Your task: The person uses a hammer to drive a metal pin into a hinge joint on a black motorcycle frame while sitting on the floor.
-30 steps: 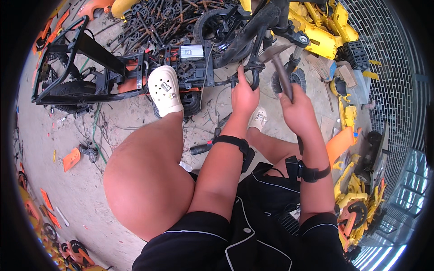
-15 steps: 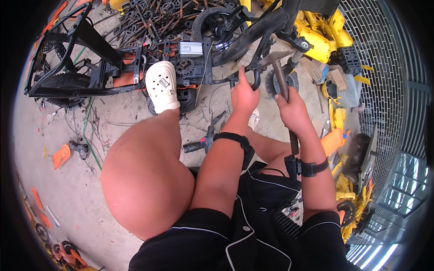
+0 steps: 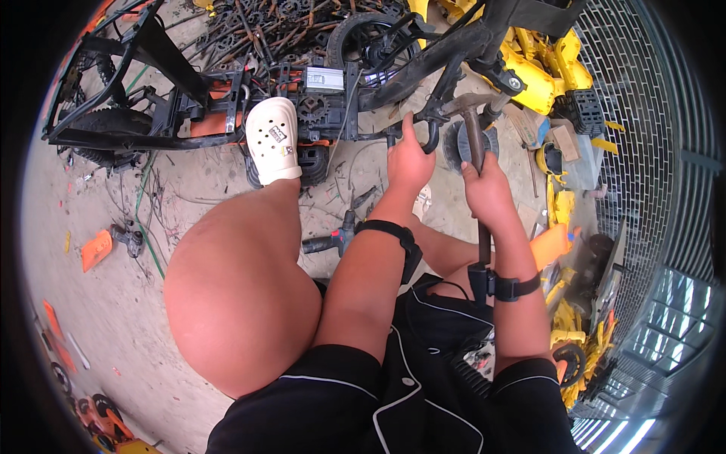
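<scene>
My right hand (image 3: 490, 189) is wrapped round the shaft of a hammer (image 3: 474, 136). The hammer stands nearly upright, its head close beside a black metal joint on the frame; whether they touch I cannot tell. My left hand (image 3: 411, 163) is closed round a black curved bar (image 3: 432, 138) below that joint, with the thumb pointing up. The bar belongs to the black vehicle frame (image 3: 412, 76) that stretches across the far side. My foot in a white clog (image 3: 274, 136) presses on the frame's middle.
A cordless power tool (image 3: 333, 238) lies on the floor between my legs. Behind the frame rises a heap of rusty metal parts (image 3: 265, 30), with a wheel (image 3: 367, 45) beside it. Yellow plastic parts (image 3: 529, 79) are piled at the right. An orange piece (image 3: 97, 251) lies at the left.
The hammer's head has come down slightly, nearer the black joint. My left hand keeps its hold on the curved bar. The whole view has shifted a little.
</scene>
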### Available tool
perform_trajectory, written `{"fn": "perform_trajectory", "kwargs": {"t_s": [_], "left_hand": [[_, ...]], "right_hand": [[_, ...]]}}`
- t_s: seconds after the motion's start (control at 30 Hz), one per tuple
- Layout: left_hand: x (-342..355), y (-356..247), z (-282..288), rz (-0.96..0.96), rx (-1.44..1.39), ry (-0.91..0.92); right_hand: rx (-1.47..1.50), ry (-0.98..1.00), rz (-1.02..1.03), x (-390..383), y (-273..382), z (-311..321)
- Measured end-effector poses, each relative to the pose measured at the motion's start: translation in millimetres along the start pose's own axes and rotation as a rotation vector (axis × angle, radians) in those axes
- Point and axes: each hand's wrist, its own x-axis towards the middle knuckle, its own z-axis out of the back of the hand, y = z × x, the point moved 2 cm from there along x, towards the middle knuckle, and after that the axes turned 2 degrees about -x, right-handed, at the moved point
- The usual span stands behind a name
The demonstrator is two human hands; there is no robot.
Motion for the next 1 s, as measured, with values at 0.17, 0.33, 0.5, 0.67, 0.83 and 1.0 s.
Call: {"fn": "perform_trajectory", "kwargs": {"t_s": [0.17, 0.33, 0.5, 0.67, 0.83, 1.0], "left_hand": [[1.5, 1.0, -5.0, -0.029, -0.019, -0.045], [1.7, 9.1, -5.8, -0.096, -0.009, -0.086], [1.5, 8.6, -4.2, -0.078, -0.024, -0.058], [1.2, 7.0, -3.9, -0.057, -0.008, -0.032], [1.2, 5.8, -8.7, -0.065, -0.023, -0.081], [-1.3, 2.3, -3.4, -0.034, -0.021, -0.054]], "right_hand": [[0.068, 0.006, 0.048, 0.7, -2.2, 12.9], [0.155, -0.154, 0.075, -13.5, 2.4, 15.0], [-0.025, -0.210, 0.100, -14.5, 9.8, 2.5], [-0.026, -0.031, 0.058, -0.8, 2.0, -9.7], [0.177, -0.023, 0.010, 1.6, -9.0, -6.4], [0.366, -0.149, -0.021, -11.3, -7.0, 7.5]]}}
